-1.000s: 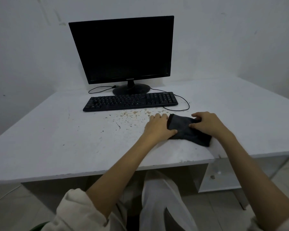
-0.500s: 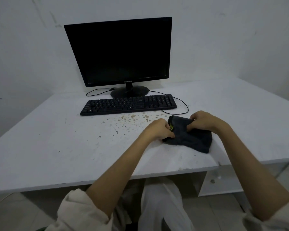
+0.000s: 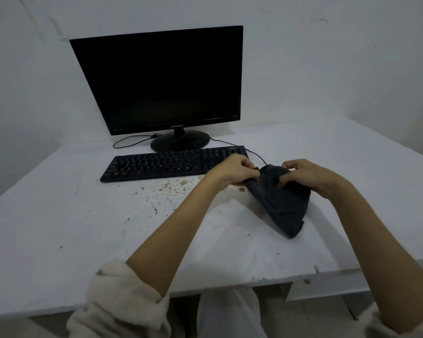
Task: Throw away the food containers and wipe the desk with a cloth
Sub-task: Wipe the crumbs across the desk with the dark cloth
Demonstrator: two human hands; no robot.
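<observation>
From my remote seat I count one dark cloth [image 3: 281, 206], and it is on the right half of the white desk [image 3: 59, 228], in front of the right end of the keyboard [image 3: 166, 164]. Its long axis runs slantwise, from the far end bunched up between the two hands down to a loose corner that points toward the near edge of the desk and a little to the right. The far end looks raised off the surface. I cannot tell whether the lower corner touches the desk or hangs just above it.

Both hands are on the cloth. The left hand [image 3: 232, 170] has its fingers curled and pinches the far left edge of the fabric, just over the right end of the keyboard. The right hand [image 3: 303, 175] grips the top of the cloth from the other side, its fingers bent down into the folds. The two hands sit close together, with only the gathered cloth between them.

One patch of brownish spatter [image 3: 174, 186] lies on the desk just in front of the keyboard, left of the cloth and apart from it. I count one keyboard, one dark monitor [image 3: 166, 81] standing behind it, and one thin cable [image 3: 257, 156] curving from the keyboard's right end toward the cloth. A rolled pale sleeve [image 3: 122, 301] shows on the left arm.
</observation>
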